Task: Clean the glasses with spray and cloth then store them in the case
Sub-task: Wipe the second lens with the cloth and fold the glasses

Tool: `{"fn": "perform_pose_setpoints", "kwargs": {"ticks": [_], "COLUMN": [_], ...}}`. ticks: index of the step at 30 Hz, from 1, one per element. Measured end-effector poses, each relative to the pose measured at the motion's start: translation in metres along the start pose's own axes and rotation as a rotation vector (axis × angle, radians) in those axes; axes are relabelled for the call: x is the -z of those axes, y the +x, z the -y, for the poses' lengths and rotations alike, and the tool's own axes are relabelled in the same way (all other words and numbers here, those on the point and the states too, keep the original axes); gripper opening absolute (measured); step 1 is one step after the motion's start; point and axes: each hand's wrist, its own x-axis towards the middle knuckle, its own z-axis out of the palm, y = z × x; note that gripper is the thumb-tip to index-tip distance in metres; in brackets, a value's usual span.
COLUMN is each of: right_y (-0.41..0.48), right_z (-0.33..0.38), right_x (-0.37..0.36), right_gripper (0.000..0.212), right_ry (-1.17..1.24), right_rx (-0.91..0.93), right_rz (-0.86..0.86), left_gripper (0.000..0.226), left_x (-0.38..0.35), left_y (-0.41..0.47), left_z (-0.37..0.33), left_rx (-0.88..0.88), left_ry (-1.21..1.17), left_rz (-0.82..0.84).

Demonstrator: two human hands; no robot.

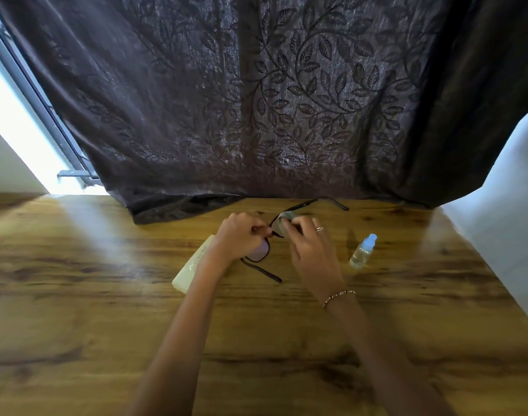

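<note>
Dark-framed glasses point(260, 253) are held just above the wooden table point(106, 295), temples unfolded. My left hand point(240, 237) pinches the frame near the bridge. My right hand point(309, 250) pinches a pale green cloth point(282, 223) around the far lens, which the cloth mostly hides. The near lens shows bare below my left hand. A cream glasses case point(190, 270) lies shut on the table under my left wrist. To the right of my right hand, a small clear spray bottle point(363, 252) with a light blue cap stands upright.
A dark leaf-patterned curtain point(256, 100) hangs behind the table and its hem rests on the far edge. A bright window strip point(13, 115) is at the left and a white wall point(511, 190) at the right.
</note>
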Motion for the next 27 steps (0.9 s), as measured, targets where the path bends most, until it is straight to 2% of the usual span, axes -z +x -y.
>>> {"fn": "perform_pose_setpoints", "kwargs": {"ticks": [2, 7, 12, 17, 22, 27], "right_y": [0.0, -0.009, 0.002, -0.009, -0.001, -0.012], "right_z": [-0.001, 0.014, 0.003, 0.016, 0.008, 0.019], "right_x": [0.0, -0.007, -0.003, -0.009, -0.002, -0.008], "right_gripper": [0.033, 0.033, 0.028, 0.033, 0.028, 0.032], "right_ry": [-0.01, 0.059, -0.015, 0.035, -0.062, 0.018], "right_rx": [-0.065, 0.044, -0.058, 0.065, -0.052, 0.056], "right_rz": [-0.013, 0.054, -0.011, 0.067, 0.02, 0.101], "left_gripper": [0.018, 0.019, 0.019, 0.02, 0.019, 0.022], "left_x": [0.003, -0.003, -0.001, -0.007, -0.006, -0.011], "left_y": [0.0, -0.003, -0.005, -0.005, -0.004, -0.004], "left_z": [0.004, 0.006, 0.013, 0.012, 0.02, 0.02], "left_rx": [0.031, 0.05, 0.071, 0.031, 0.06, 0.031], "left_ry": [-0.012, 0.001, -0.021, 0.011, -0.016, 0.009], "left_rz": [-0.024, 0.001, -0.041, 0.019, -0.031, 0.032]}}
